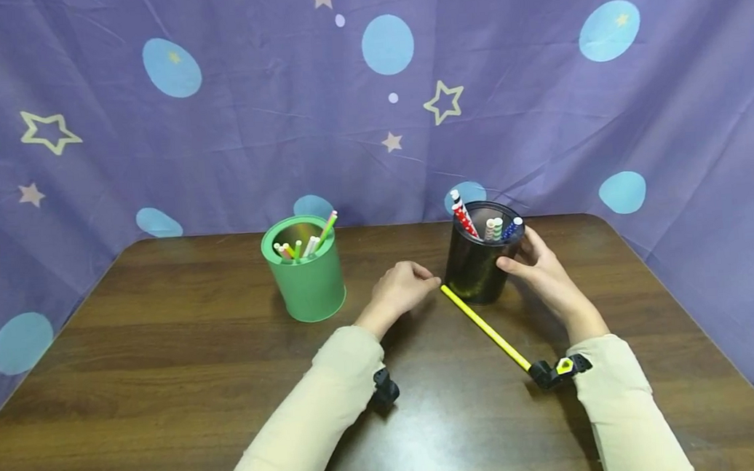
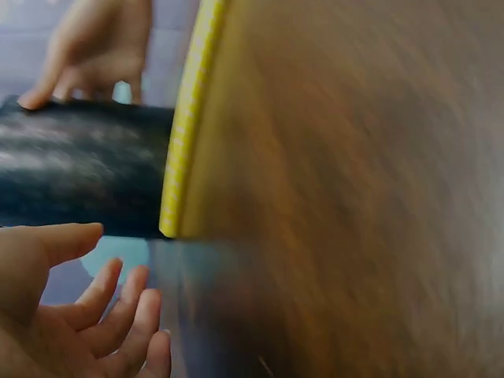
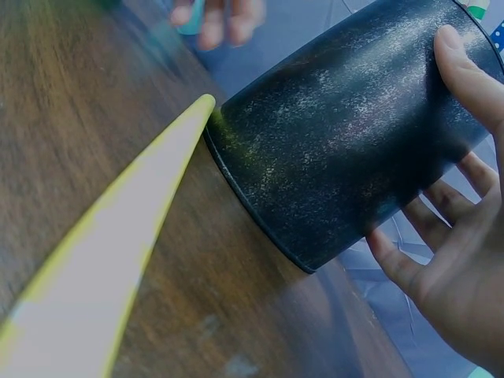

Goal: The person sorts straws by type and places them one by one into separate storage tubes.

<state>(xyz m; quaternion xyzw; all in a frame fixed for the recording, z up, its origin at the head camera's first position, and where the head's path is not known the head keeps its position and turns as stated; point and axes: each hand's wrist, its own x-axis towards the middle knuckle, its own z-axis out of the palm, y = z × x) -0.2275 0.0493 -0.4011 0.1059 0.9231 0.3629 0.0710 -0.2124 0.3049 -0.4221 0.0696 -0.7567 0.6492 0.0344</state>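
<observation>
My right hand (image 1: 551,278) holds the black can (image 1: 474,272) from its right side, thumb on the front and fingers spread around the far side. The can stands on the table with several patterned sticks (image 1: 464,222) in it, some red, some blue. My left hand (image 2: 87,323) is beside the can's left side with nothing in it, its fingers loosely bent and apart from the thumb. A yellow patterned stick (image 1: 485,326) lies on the table in front, its far end at the can's base. Its near end meets the right wrist camera in the head view.
To the left stands a green can (image 1: 311,287) holding several thin coloured sticks (image 1: 299,248). Both cans are near the back of the brown wooden table (image 1: 163,367). A purple curtain (image 1: 245,128) with stars and blue spots hangs behind it.
</observation>
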